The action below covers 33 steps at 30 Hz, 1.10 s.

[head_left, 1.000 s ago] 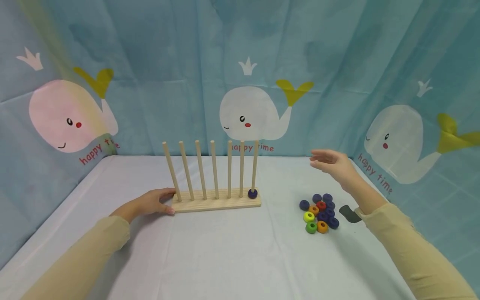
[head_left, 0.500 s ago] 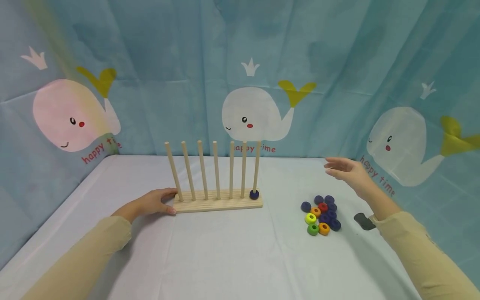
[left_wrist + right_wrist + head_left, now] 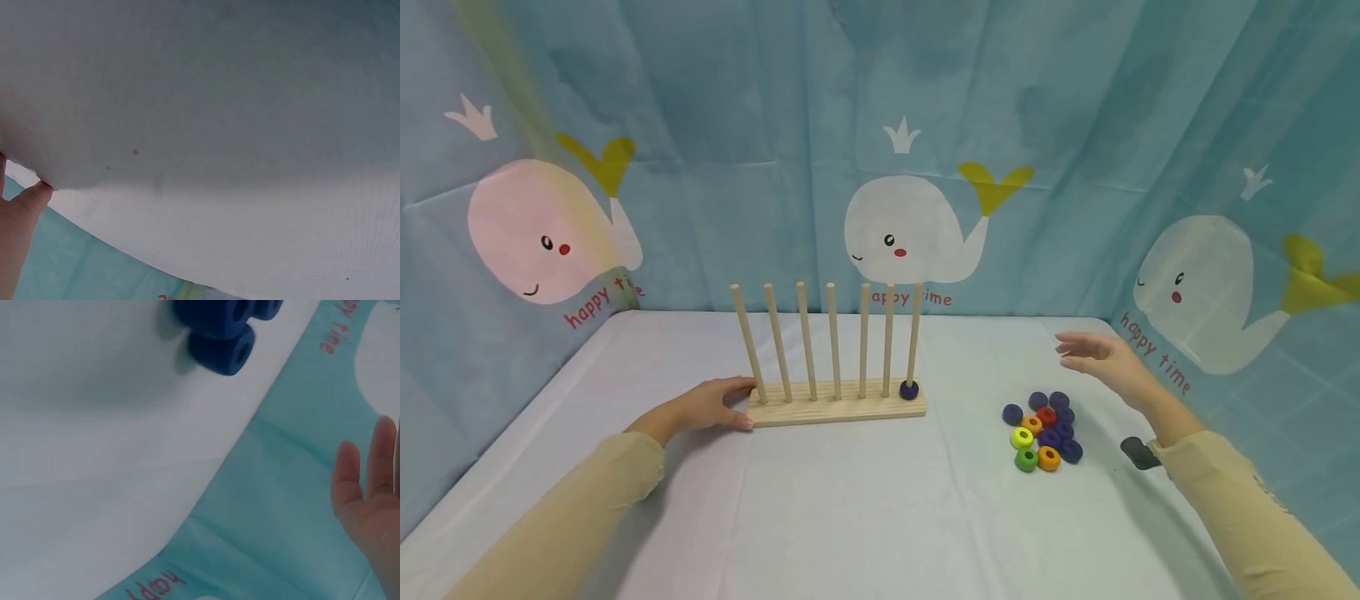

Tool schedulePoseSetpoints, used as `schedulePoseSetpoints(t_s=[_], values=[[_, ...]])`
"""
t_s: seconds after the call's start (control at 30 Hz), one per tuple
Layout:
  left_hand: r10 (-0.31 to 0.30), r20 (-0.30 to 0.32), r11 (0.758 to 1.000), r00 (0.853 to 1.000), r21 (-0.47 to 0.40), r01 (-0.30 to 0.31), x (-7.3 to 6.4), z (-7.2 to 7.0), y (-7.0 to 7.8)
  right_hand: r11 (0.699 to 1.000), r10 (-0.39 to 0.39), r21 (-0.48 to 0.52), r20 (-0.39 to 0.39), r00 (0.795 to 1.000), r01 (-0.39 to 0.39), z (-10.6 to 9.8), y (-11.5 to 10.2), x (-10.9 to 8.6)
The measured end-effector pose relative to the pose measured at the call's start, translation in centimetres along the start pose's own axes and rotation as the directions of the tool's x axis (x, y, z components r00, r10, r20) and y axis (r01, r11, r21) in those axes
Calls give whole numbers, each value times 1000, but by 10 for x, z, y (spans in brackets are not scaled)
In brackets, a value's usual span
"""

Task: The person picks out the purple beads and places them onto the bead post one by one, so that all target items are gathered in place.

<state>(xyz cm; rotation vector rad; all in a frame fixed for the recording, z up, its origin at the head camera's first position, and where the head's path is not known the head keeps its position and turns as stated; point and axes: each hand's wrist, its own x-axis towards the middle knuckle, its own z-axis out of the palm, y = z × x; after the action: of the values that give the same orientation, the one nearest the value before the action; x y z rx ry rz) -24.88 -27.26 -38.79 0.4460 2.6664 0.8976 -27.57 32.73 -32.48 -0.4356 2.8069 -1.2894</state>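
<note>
A pale wooden peg rack point(image 3: 842, 408) stands on the white tabletop, its several upright pegs in a row. One dark blue bead point(image 3: 909, 390) sits at the foot of the rightmost peg. My left hand point(image 3: 703, 408) grips the rack's left end, thumb at the front corner and fingers behind. Raised above the table behind the loose beads, my right hand point(image 3: 1105, 360) holds nothing, its fingers relaxed and pointing left. The beads lie grouped below it: several dark blue ones point(image 3: 1012, 414), a red point(image 3: 1046, 416), a yellow point(image 3: 1022, 437), a green point(image 3: 1026, 459) and two orange point(image 3: 1048, 457).
A blue-green curtain point(image 3: 760, 208) printed with whales encloses the table's back and sides. A dark wrist device point(image 3: 1140, 452) shows at the right sleeve. White tablecloth point(image 3: 850, 517) stretches in front of the rack.
My right hand has moved to the right and a little lower. The left hand stays on the rack; the head view has shifted slightly.
</note>
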Motion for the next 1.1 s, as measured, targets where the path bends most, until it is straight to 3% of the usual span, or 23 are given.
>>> schedulePoseSetpoints(t_s=[0.37, 0.77, 1.1], values=[[-1, 3, 1000, 1000, -15, 1, 0, 0, -3, 1000, 1, 11, 164, 987, -2, -8, 30, 1], [-4, 1, 1000, 1000, -18, 4, 1, 1, -4, 999, 50, -6, 305, 951, -50, -13, 56, 10], [-7, 1, 1000, 1000, -25, 7, 0, 1, -4, 993, 110, -86, 396, 912, -82, -13, 66, 17]])
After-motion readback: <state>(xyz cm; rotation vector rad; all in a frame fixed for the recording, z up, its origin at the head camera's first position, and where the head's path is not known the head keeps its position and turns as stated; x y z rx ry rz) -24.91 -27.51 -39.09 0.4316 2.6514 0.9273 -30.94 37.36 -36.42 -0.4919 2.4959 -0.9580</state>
